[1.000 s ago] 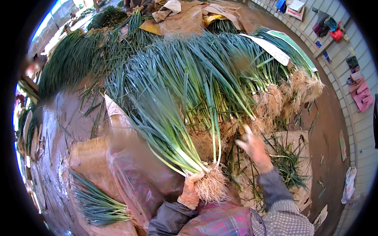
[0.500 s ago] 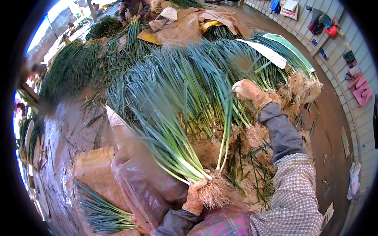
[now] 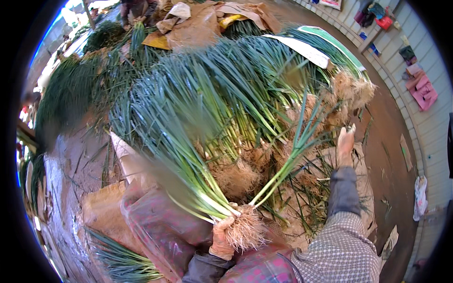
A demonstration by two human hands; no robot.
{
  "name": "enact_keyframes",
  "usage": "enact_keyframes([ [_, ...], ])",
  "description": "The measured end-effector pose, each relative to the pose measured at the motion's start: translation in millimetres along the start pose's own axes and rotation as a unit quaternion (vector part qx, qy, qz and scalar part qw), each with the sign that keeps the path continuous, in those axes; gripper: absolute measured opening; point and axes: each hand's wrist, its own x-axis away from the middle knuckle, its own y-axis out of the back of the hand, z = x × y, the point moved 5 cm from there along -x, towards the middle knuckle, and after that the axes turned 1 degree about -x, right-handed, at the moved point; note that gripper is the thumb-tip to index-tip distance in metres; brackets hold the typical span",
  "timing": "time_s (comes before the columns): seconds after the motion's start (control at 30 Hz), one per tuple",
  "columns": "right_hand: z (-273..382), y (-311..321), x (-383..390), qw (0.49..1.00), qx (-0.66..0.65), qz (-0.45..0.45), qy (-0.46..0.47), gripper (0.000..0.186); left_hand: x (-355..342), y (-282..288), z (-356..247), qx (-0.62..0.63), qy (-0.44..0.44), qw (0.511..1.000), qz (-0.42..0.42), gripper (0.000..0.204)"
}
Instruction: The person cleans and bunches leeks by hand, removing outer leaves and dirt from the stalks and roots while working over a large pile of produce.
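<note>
My left hand is closed around the root end of a bunch of green onions, low in front of me. Their pale stringy roots hang beside the fingers. Most of the leaves lean up and left, while a couple of stalks splay to the right. My right hand reaches out to the right, fingers stretched with the tips apart, and nothing plain to see in it. A large heap of green onions lies ahead of me, roots toward me.
Another small bundle of green onions lies at lower left near a brown sheet. Loose leaves litter the sacking at right. A pale panelled wall runs along the right. Another person is at the far end.
My right hand has left the heap and swung right and nearer. The stalks that stood upright from the bunch now tilt right. The left hand keeps its grip, and the view has shifted a little.
</note>
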Motion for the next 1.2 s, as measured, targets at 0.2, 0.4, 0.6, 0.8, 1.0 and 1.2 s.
enact_keyframes([
  [0.2,87,-20,275,0.811,-0.279,0.486,-0.167,0.042,-4,-8,10,-0.008,0.028,0.999,0.021,0.046],
  [0.4,187,-22,320,0.746,-0.405,0.51,-0.139,0.03,33,-32,-7,-0.225,-0.025,0.969,0.099,0.048],
  [0.6,175,-41,361,0.817,-0.232,0.527,0.027,0.026,28,1,7,-0.194,0.031,0.98,0.017,0.028],
  [0.8,187,-59,325,0.74,-0.249,0.625,-0.001,0.033,24,-1,9,-0.116,0.068,0.99,0.03,0.036],
  [1.0,237,-189,186,0.799,-0.396,0.446,-0.073,0.023,33,5,8,-0.096,0.072,0.991,0.053,0.033],
  [1.2,361,-183,-11,0.802,-0.294,0.409,0.322,0.05,30,9,11,-0.111,0.081,0.988,0.073,0.03],
])
